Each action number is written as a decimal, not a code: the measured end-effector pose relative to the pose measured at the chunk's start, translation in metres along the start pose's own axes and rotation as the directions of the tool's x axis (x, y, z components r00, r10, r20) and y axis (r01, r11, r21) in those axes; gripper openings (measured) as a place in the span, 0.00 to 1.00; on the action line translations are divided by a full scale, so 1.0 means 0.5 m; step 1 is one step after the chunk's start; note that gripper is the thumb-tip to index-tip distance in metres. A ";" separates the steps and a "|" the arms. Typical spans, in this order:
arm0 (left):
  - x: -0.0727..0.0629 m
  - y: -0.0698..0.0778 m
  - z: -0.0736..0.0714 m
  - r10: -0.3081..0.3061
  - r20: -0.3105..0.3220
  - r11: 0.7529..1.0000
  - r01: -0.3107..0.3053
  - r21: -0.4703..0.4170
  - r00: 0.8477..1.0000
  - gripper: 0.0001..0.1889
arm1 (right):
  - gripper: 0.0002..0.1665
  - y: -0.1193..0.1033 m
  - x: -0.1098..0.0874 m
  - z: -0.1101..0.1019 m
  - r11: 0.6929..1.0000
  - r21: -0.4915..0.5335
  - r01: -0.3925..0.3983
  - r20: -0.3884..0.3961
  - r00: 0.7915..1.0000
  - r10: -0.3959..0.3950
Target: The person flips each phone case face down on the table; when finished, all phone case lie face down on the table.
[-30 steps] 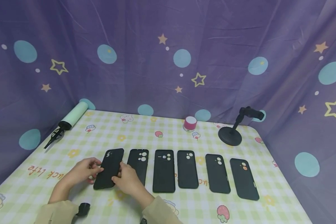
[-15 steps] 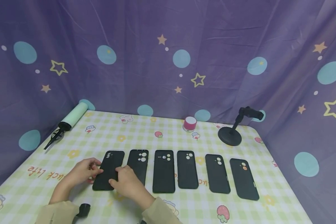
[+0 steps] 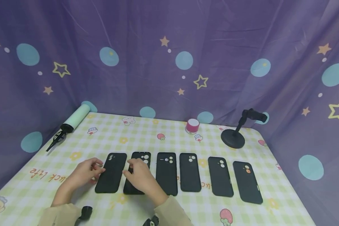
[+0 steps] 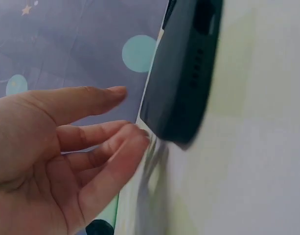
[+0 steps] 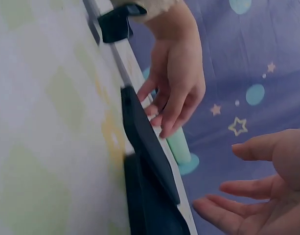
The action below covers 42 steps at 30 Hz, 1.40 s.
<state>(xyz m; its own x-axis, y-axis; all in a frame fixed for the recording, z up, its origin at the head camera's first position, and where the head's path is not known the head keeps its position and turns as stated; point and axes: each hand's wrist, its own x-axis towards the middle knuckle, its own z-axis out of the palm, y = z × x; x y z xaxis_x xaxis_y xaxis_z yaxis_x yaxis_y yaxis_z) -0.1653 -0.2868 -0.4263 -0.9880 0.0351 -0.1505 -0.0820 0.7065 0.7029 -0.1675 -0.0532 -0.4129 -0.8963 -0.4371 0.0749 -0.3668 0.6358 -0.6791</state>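
Observation:
At the left end of a row of black phone cases lies the leftmost phone case [image 3: 111,174], flat with its camera cutouts at the far end. My left hand [image 3: 86,172] is beside its left edge, fingers loosely bent; the left wrist view shows a small gap between this hand [image 4: 76,152] and the phone case [image 4: 176,73]. Over the second phone case [image 3: 132,189] hovers my right hand [image 3: 142,177], covering part of it. In the right wrist view the right hand [image 5: 267,191] has spread fingers with nothing between them.
Several more phone cases [image 3: 166,175] continue the row to the right. Behind them stand a pink-and-white round object [image 3: 192,126] and a black stand [image 3: 234,138]. A mint-green tube with a black nozzle [image 3: 77,116] lies at the back left. A checked cloth [image 3: 169,142] covers the table.
The leftmost phone case was tilted between both hands and now lies flat. My right hand has let go and moved right, over the second case. The left hand has barely moved.

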 end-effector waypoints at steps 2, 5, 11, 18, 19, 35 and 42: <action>-0.004 0.007 0.001 0.031 -0.028 1.000 -0.031 0.006 0.999 0.20 | 0.23 0.012 0.000 -0.006 0.999 0.039 0.008 -0.038 0.999 -0.007; -0.006 0.023 0.008 0.080 -0.066 0.997 -0.080 0.004 0.995 0.19 | 0.22 0.029 -0.003 -0.017 0.994 0.110 0.002 -0.078 0.997 0.007; 0.001 0.064 0.048 0.128 -0.058 0.992 -0.129 -0.017 0.990 0.16 | 0.24 0.064 -0.011 -0.042 0.990 0.134 -0.045 -0.115 0.992 0.061; 0.010 0.109 0.100 0.152 -0.028 0.988 -0.153 -0.026 0.988 0.15 | 0.30 0.091 -0.024 -0.059 0.985 0.107 -0.137 -0.044 0.989 0.143; 0.010 0.115 0.106 0.156 -0.032 0.988 -0.156 -0.015 0.987 0.15 | 0.31 0.092 -0.025 -0.059 0.984 0.107 -0.145 -0.032 0.988 0.149; 0.005 0.132 0.129 0.072 0.007 0.997 -0.072 0.027 0.997 0.23 | 0.33 0.095 -0.026 -0.043 0.989 0.076 -0.125 -0.018 0.992 0.127; 0.007 0.126 0.127 0.094 0.007 0.996 -0.094 -0.003 0.996 0.24 | 0.33 0.094 -0.027 -0.040 0.989 0.065 -0.130 -0.023 0.991 0.132</action>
<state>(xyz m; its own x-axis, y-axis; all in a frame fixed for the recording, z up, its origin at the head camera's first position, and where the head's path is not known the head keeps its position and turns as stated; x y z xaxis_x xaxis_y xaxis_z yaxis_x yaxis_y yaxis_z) -0.1655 -0.1974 -0.4268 -0.9904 0.1065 -0.0884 0.0111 0.6976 0.7164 -0.1775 -0.0045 -0.4315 -0.9424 -0.3345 0.0017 -0.2300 0.6445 -0.7292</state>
